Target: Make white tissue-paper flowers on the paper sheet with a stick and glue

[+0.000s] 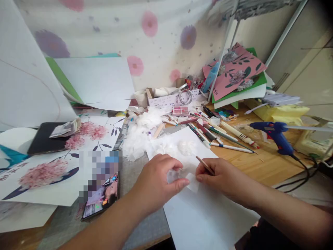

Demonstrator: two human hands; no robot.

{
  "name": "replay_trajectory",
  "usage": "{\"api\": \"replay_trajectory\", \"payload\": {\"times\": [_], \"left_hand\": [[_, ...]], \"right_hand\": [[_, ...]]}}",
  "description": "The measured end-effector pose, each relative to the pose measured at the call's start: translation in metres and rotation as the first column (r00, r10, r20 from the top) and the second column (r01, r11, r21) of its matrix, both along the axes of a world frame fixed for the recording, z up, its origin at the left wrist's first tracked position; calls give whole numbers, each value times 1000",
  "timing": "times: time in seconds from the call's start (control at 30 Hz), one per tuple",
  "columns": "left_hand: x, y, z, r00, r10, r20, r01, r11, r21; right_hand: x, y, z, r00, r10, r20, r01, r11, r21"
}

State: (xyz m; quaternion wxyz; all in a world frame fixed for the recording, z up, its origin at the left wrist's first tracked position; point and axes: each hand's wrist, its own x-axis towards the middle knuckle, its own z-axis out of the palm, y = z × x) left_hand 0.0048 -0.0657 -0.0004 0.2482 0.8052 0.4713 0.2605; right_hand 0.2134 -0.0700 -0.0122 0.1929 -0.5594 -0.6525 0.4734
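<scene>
A thin brown wooden stick (203,163) is gripped in my right hand (217,175), pointing up and to the left. My left hand (161,178) curls with thumb and fingers around a thin, translucent white piece of tissue (193,183), which also reaches my right fingertips. Both hands are over a white paper sheet (205,218). Just beyond my fingers, a ruffled white petal cluster (186,147) lies on the sheet. A fluffy heap of white tissue scraps (135,139) sits to the left of it.
Pens and brushes (208,133) lie scattered behind the sheet. A blue glue gun (275,133) with a cord is at right. On the left are a phone (100,201), pink flower artwork (43,173) and a black tablet (45,144). A pink palette (180,110) stands farther back.
</scene>
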Motion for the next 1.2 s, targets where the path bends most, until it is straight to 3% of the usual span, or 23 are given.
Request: {"api": "replay_trajectory", "payload": {"times": [0.1,0.2,0.4,0.5,0.6,0.77,0.87,1.07,1.2], "left_hand": [[8,-5,-6,998,-52,-39,48,996,-75],[8,-2,-11,996,-54,-71,49,996,-70],[6,3,-18,979,-31,-203,36,999,18],[7,3,-20,964,-52,-261,77,993,85],[8,2,-21,950,-57,-306,101,986,132],[7,0,-23,935,-42,-352,108,979,171],[5,0,-25,929,-52,-367,125,976,177],[5,1,-23,917,-40,-396,141,964,228],[4,1,-19,929,4,-369,92,966,242]], "right_hand": [[-4,0,-4,995,25,93,-40,985,168],[-4,2,-5,991,56,118,-88,956,281],[14,-4,7,992,32,-124,25,900,435],[22,-14,11,990,53,-130,18,870,493],[20,-25,6,991,126,-42,-86,850,520],[14,-29,-7,958,260,121,-274,707,652],[14,-29,-11,926,296,234,-375,655,656],[11,-26,-12,879,319,353,-476,580,661],[7,-26,-10,851,322,414,-525,517,676]]}}
